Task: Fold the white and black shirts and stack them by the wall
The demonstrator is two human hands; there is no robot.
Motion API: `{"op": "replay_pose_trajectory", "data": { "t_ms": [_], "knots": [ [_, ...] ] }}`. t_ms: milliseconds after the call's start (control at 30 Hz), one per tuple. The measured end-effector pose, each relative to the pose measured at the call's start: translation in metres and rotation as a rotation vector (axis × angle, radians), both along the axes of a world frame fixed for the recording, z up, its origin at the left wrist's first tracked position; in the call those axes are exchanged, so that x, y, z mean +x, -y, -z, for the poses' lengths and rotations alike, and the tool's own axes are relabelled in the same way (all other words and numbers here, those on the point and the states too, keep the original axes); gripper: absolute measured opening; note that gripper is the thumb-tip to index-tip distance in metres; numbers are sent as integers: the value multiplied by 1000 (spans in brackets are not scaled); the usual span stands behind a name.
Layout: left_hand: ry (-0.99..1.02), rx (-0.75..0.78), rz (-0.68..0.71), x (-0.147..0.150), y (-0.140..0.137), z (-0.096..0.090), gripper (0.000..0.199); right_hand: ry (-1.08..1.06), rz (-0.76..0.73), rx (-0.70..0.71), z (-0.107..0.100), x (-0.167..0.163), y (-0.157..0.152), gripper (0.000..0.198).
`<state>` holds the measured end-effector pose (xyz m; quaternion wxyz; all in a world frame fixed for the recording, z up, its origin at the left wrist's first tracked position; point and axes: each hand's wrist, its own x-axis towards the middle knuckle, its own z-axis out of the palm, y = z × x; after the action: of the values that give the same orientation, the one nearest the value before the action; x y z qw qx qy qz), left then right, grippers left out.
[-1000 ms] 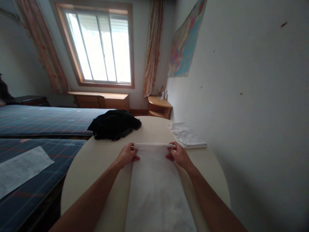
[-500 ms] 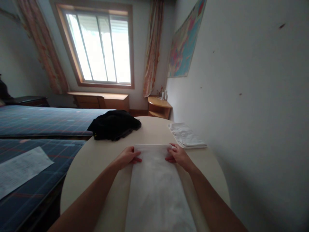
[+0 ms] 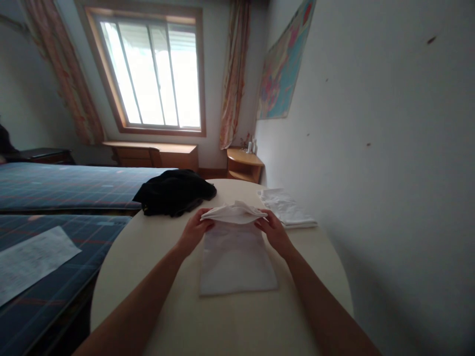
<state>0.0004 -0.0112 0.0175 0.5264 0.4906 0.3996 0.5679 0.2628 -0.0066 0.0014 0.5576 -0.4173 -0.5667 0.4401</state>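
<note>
A folded white cloth [image 3: 237, 262] lies on the round cream table [image 3: 126, 277], right in front of me. Its far end is raised, with loose, puckered layers along the top. My left hand [image 3: 195, 230] is closed on the left corner of that raised end. On the opposite corner my right hand [image 3: 274, 233] pinches the fabric in the same way. The thumbs lie near the upper layers, and some fingertips are hidden beneath the cloth. Just beyond my right hand rests a second white cloth [image 3: 289, 210], folded and somewhat crumpled.
A heap of black fabric [image 3: 174, 193] sits at the table's far left edge. Beds with blue plaid covers [image 3: 74, 185] stand to the left, a printed sheet [image 3: 35, 262] on the nearer one. A bare wall [image 3: 389, 198] runs close along the right side.
The near part of the long white cloth has been folded away from me, so the strip is much shorter. Both hands now hold its lifted far end.
</note>
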Motion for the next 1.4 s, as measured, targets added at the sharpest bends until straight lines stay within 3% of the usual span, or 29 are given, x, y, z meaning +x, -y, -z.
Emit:
{"op": "replay_pose_trajectory", "data": {
  "t_ms": [167,300,400,567,733,867,1033,1167,1267,1333,1400],
  "knots": [
    [57,45,162,-7,12,-9,42,-80,-87,17,-10,5,13,46],
    [-75,21,420,-21,21,-10,34,-118,-218,-18,-12,18,25,33],
    [-147,26,541,-30,26,-14,26,-106,-322,-43,-14,30,35,24],
    [-242,-42,718,-39,31,-21,31,106,-482,-151,-23,45,47,25],
    [-416,-59,823,-42,28,-11,37,264,-655,-270,-29,47,52,34],
    [-591,11,830,-43,28,-8,34,332,-687,-312,-29,47,53,37],
    [-764,84,832,-44,31,-15,32,413,-680,-265,-25,50,51,31],
    [-696,89,889,-49,31,-16,34,446,-669,-264,-21,53,50,25],
    [-572,0,903,-59,29,-16,43,426,-596,-248,-16,54,48,19],
    [-514,-75,829,-66,25,-16,45,420,-508,-180,-12,54,44,15],
    [-530,-118,648,-72,17,-11,44,451,-389,-113,-7,53,38,17]
  ]
}}
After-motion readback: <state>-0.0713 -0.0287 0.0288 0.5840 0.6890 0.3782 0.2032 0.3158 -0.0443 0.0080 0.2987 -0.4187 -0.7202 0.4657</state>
